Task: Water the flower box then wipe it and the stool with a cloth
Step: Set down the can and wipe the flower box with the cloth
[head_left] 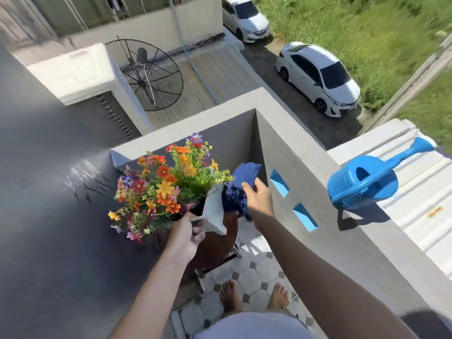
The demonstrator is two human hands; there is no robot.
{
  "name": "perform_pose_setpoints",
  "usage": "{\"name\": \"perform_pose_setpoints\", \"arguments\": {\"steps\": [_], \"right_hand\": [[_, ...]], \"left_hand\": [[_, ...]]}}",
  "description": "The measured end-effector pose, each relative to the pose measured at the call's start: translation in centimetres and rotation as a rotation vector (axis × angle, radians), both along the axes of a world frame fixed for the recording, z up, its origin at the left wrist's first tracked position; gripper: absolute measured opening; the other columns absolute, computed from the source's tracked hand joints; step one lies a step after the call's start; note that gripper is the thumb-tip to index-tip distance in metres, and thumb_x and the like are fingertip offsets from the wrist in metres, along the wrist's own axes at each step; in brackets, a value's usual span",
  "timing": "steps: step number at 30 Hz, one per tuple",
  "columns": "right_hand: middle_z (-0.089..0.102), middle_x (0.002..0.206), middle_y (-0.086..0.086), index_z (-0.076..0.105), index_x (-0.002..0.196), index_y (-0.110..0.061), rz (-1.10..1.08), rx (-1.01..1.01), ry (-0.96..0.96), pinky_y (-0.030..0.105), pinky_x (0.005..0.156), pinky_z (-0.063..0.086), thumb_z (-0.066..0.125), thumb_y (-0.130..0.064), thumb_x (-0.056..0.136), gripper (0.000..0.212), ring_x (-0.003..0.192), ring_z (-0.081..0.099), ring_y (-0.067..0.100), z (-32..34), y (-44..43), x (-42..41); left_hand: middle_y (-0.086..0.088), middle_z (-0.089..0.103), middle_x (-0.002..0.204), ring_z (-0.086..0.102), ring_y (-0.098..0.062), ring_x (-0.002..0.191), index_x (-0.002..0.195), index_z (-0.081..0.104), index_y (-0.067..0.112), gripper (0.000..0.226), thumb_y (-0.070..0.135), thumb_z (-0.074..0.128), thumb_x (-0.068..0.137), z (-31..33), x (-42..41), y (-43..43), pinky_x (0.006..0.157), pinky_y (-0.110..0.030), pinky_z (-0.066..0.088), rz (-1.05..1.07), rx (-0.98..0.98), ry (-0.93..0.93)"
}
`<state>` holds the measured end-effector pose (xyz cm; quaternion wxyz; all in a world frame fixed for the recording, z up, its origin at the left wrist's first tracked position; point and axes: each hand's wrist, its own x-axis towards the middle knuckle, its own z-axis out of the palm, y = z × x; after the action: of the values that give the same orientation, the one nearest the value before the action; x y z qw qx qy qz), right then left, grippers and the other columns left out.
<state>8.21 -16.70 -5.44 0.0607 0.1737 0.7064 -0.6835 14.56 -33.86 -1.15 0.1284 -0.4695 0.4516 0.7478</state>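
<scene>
A grey flower box (214, 211) full of orange, red and purple flowers (163, 184) is tilted above the round brown stool (217, 243). My left hand (187, 234) grips the box at its near corner. My right hand (258, 199) holds a dark blue cloth (241, 189) pressed against the box's right side. A blue watering can (364, 182) stands on top of the grey balcony wall (325, 192) to the right, spout pointing away.
The balcony corner is tight, with grey walls left, ahead and right. My bare feet (254, 296) stand on pale octagon tiles (252, 277). Water stains mark the left wall (83, 177). Far below are rooftops, a satellite dish (146, 74) and two white cars.
</scene>
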Motion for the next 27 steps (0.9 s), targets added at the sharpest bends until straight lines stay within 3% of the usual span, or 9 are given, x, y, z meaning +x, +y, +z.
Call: {"name": "perform_pose_setpoints", "arguments": {"steps": [4, 8, 12, 15, 17, 19, 22, 25, 27], "right_hand": [[0.064, 0.102, -0.005, 0.060, 0.122, -0.008, 0.062, 0.140, 0.154, 0.028, 0.088, 0.043, 0.055, -0.021, 0.097, 0.028, 0.088, 0.055, 0.004, 2.9, -1.5, -3.6], [0.053, 0.143, 0.008, 0.047, 0.142, -0.001, -0.045, 0.211, 0.253, 0.019, 0.105, 0.030, 0.056, -0.020, 0.099, 0.048, 0.134, 0.046, 0.018, 5.9, -2.3, -5.6], [0.064, 0.116, 0.000, 0.061, 0.127, -0.007, -0.124, 0.225, 0.322, 0.027, 0.094, 0.042, 0.054, -0.035, 0.091, 0.046, 0.108, 0.058, 0.014, 7.3, -1.5, -6.6], [0.063, 0.110, -0.003, 0.062, 0.124, -0.007, -0.003, 0.249, 0.416, 0.025, 0.086, 0.046, 0.056, -0.016, 0.095, 0.031, 0.098, 0.056, 0.008, 7.7, -2.1, -5.9], [0.065, 0.118, -0.002, 0.060, 0.128, -0.010, 0.082, 0.258, 0.475, 0.026, 0.094, 0.049, 0.055, -0.010, 0.095, 0.034, 0.105, 0.061, 0.011, 8.3, -2.8, -5.4], [0.068, 0.116, 0.004, 0.064, 0.121, -0.015, 0.116, 0.299, 0.551, 0.037, 0.097, 0.050, 0.054, -0.016, 0.097, 0.025, 0.108, 0.064, 0.018, 8.4, -3.1, -5.7], [0.070, 0.109, 0.004, 0.065, 0.112, -0.013, 0.148, 0.298, 0.493, 0.042, 0.090, 0.052, 0.055, -0.017, 0.098, 0.018, 0.098, 0.065, 0.020, 9.1, -2.7, -7.1], [0.067, 0.102, -0.003, 0.064, 0.116, -0.009, 0.177, 0.258, 0.477, 0.018, 0.083, 0.048, 0.058, -0.013, 0.098, 0.020, 0.089, 0.061, 0.008, 11.2, -2.1, -6.7], [0.065, 0.082, -0.003, 0.064, 0.105, -0.007, 0.214, 0.220, 0.445, 0.025, 0.068, 0.044, 0.057, -0.015, 0.098, 0.012, 0.069, 0.058, 0.004, 12.3, -1.8, -5.8]], "left_hand": [[-0.002, 0.058, 0.043, 0.028, -0.006, 0.031, 0.069, 0.034, 0.015, 0.031, -0.001, 0.034, 0.096, 3.0, -0.7, -1.1, 0.031, -0.015, 0.019, -0.024, 0.028, 0.084], [-0.002, 0.058, 0.045, 0.028, -0.006, 0.032, 0.067, 0.035, 0.015, 0.033, 0.000, 0.034, 0.096, 5.2, -1.2, -1.7, 0.030, -0.017, 0.021, -0.051, 0.013, 0.162], [-0.005, 0.055, 0.056, 0.027, -0.005, 0.033, 0.072, 0.050, 0.006, 0.028, 0.001, 0.036, 0.095, 6.7, -1.7, -1.7, 0.029, -0.018, 0.020, -0.081, -0.011, 0.215], [-0.008, 0.053, 0.066, 0.027, -0.006, 0.034, 0.117, 0.047, -0.020, 0.032, 0.003, 0.036, 0.097, 7.5, -2.0, -0.8, 0.030, -0.017, 0.020, -0.089, -0.031, 0.221], [-0.009, 0.054, 0.069, 0.028, -0.007, 0.036, 0.089, 0.056, -0.010, 0.026, 0.004, 0.036, 0.098, 8.1, -2.3, -0.3, 0.030, -0.018, 0.021, -0.118, -0.029, 0.223], [-0.008, 0.054, 0.068, 0.027, -0.008, 0.038, 0.071, 0.043, 0.013, 0.030, 0.003, 0.036, 0.098, 8.8, -2.5, 0.2, 0.031, -0.018, 0.021, -0.126, -0.014, 0.218], [-0.006, 0.054, 0.069, 0.027, -0.007, 0.037, 0.088, 0.048, 0.027, 0.028, 0.003, 0.036, 0.098, 9.1, -3.0, 0.6, 0.031, -0.019, 0.022, -0.098, 0.027, 0.220], [-0.005, 0.054, 0.068, 0.028, -0.007, 0.037, 0.135, 0.049, 0.020, 0.041, 0.005, 0.036, 0.099, 9.5, -3.2, 1.3, 0.031, -0.020, 0.023, -0.090, 0.028, 0.237], [-0.005, 0.055, 0.065, 0.029, -0.007, 0.037, 0.135, 0.051, 0.019, 0.041, 0.004, 0.037, 0.099, 10.0, -3.6, 1.9, 0.030, -0.020, 0.024, -0.065, 0.006, 0.243]]}}
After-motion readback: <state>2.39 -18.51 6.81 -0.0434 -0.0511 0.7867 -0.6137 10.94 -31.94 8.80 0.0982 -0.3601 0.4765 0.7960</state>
